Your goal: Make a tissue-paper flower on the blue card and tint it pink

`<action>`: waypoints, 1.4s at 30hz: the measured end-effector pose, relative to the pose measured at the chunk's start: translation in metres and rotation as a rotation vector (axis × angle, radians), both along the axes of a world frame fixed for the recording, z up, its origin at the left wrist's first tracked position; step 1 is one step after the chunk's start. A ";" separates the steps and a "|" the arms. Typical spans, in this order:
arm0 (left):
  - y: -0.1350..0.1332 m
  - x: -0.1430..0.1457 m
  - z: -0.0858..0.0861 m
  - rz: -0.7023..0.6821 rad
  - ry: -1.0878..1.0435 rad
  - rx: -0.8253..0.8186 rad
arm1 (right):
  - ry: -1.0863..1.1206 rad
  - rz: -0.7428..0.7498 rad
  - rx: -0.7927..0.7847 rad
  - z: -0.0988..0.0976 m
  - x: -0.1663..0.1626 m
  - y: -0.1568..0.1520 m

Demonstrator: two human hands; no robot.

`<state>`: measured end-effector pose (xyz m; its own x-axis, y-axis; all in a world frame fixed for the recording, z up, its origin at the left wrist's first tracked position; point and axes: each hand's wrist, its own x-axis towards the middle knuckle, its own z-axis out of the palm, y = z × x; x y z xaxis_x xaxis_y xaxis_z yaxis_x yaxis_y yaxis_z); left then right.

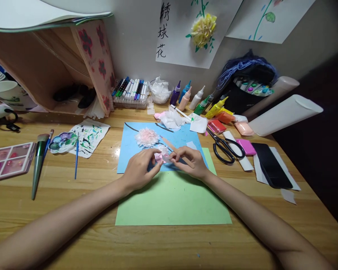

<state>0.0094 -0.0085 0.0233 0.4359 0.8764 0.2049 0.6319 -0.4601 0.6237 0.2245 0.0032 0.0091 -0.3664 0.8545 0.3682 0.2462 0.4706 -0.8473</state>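
Note:
Over the blue paper (126, 150), my left hand (142, 167) curves its fingers and thumb against a small lump of pink clay (161, 154) with white tissue on it. My right hand (191, 163) is closed around a thin tan stick (167, 142), which slants through its fingers. Its fingertips meet at the right edge of the pink lump, where a bit of white tissue shows. Just beyond my left hand, a fluffy pale-pink tissue flower (147, 138) sits on the blue paper, near painted dark lines. Green paper (171, 202) lies beneath my wrists.
Black-handled scissors (225, 148) and a dark phone (270, 165) lie right. Behind the paper are crumpled tissue (171, 119), paint bottles (186, 98), a bowl of tissue (160, 90) and markers (131, 90). Brushes (39, 161) and a palette (12, 159) lie left.

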 end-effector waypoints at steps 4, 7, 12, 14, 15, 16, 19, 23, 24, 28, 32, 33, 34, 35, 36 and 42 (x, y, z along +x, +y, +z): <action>0.001 0.001 -0.002 -0.074 0.006 -0.004 | -0.037 0.093 0.028 0.000 0.000 0.001; 0.002 0.001 -0.005 -0.043 0.012 -0.016 | -0.046 0.034 0.053 0.001 -0.001 0.001; 0.005 0.002 -0.006 0.059 0.029 -0.070 | 0.141 -0.162 0.172 -0.001 0.004 -0.007; 0.005 0.003 -0.005 0.101 0.037 -0.093 | 0.158 -0.163 0.278 -0.002 0.007 -0.011; 0.006 0.003 -0.005 0.119 0.037 -0.104 | 0.128 -0.136 0.342 -0.003 0.008 -0.013; 0.006 0.004 -0.005 0.135 0.033 -0.115 | 0.072 -0.098 0.401 -0.002 0.008 -0.014; 0.006 0.005 -0.006 0.169 0.006 -0.146 | -0.111 0.054 0.518 0.003 0.007 -0.016; 0.007 0.006 -0.007 0.189 -0.024 -0.172 | -0.178 0.151 0.605 0.008 0.001 -0.015; 0.007 0.006 -0.007 0.192 -0.028 -0.179 | -0.185 0.146 0.628 0.009 -0.001 -0.014; 0.008 0.007 -0.007 0.205 -0.015 -0.198 | -0.217 0.091 0.705 0.006 -0.006 -0.010; 0.008 0.007 -0.006 0.218 -0.016 -0.215 | -0.251 0.068 0.692 0.003 -0.008 -0.009; 0.007 0.007 -0.005 0.219 -0.023 -0.224 | -0.254 0.061 0.685 0.003 -0.008 -0.009; 0.007 0.007 -0.005 0.223 -0.031 -0.231 | -0.256 0.054 0.674 0.002 -0.008 -0.009; 0.007 0.007 -0.004 0.227 -0.037 -0.236 | -0.255 0.048 0.659 0.002 -0.008 -0.009; 0.006 0.006 -0.003 0.231 -0.043 -0.240 | -0.253 0.043 0.639 0.001 -0.008 -0.009; 0.007 0.006 -0.003 0.241 -0.072 -0.243 | -0.209 0.004 0.492 0.004 -0.012 -0.005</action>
<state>0.0159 -0.0016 0.0204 0.2024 0.9793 0.0001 0.6548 -0.1354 0.7436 0.2121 -0.0022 0.0135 -0.4776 0.5976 0.6440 0.3831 0.8013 -0.4595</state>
